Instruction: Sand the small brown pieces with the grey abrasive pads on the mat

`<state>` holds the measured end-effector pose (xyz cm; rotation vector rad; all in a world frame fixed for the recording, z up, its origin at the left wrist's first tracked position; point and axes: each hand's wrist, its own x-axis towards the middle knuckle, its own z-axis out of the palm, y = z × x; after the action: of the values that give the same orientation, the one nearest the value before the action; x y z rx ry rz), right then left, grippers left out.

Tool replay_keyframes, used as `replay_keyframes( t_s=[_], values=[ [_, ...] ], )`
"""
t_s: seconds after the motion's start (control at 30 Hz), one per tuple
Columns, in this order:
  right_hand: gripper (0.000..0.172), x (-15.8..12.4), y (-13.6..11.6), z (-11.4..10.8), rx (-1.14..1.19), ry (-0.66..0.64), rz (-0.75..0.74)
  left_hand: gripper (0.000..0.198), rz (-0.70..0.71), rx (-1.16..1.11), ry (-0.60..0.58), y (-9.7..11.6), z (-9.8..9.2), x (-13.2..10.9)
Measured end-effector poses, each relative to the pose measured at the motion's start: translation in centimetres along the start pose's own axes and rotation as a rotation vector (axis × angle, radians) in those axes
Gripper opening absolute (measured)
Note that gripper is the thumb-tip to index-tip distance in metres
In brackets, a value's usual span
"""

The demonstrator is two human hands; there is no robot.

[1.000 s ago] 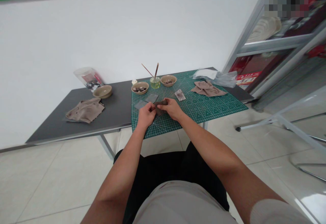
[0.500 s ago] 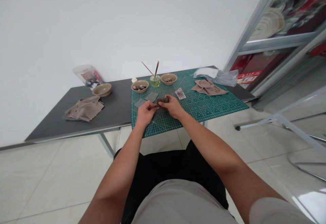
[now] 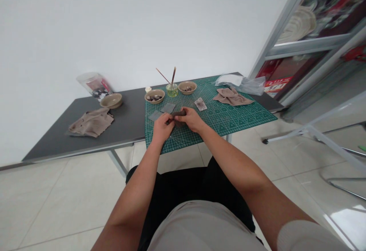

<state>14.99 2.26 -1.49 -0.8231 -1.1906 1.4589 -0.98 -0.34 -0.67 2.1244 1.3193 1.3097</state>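
Over the green cutting mat (image 3: pixel 243 114), my two hands meet close together. My right hand (image 3: pixel 193 119) is closed on a dark grey-brown strip (image 3: pixel 180 113), its thumb beneath. My left hand (image 3: pixel 162 127) has its fingers pinched at the left end of the same strip; any small thing between the fingertips is hidden. Two thin grey square sheets (image 3: pixel 168 108) lie flat just beyond my left hand. To the right of my right hand rests a whitish patch with dark smudges (image 3: pixel 200 104).
Behind the hands stand a bowl of small dark pieces (image 3: pixel 154 96), a jar of yellowish liquid with two sticks (image 3: pixel 172 90) and another bowl (image 3: pixel 187 87). Brown cloths (image 3: pixel 91 122) lie at both sides. A clear plastic container (image 3: pixel 95 85) and bowl (image 3: pixel 111 101) stand left; a plastic bag (image 3: pixel 251 85) lies right.
The view has shifted slightly. Both hands stay together on the dark strip, and more of it shows above the right thumb.
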Motion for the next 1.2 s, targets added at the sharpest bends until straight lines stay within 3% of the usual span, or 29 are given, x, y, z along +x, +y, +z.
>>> replay_keyframes(
  t_s=[0.2,0.53,0.8,1.03,1.2],
  values=[
    [0.056,0.2,-0.2,-0.1,0.115,-0.031,0.041,0.002,0.008,-0.106,0.031,-0.3,-0.1,-0.1],
    [0.046,0.2,-0.1,-0.3,-0.008,-0.045,-0.009,0.01,0.063,0.131,0.048,0.4,0.1,-0.6],
    [0.052,0.2,-0.3,-0.2,0.079,0.013,0.031,0.01,-0.15,-0.16,0.03,-0.2,-0.1,-0.7],
    [0.049,0.2,0.1,-0.3,0.022,-0.04,0.021,0.007,-0.094,-0.136,0.062,-0.4,-0.2,-0.4],
    [0.055,0.1,0.0,-0.2,0.067,0.009,0.026,0.008,-0.178,-0.154,0.057,-0.1,-0.2,-0.3]
  ],
)
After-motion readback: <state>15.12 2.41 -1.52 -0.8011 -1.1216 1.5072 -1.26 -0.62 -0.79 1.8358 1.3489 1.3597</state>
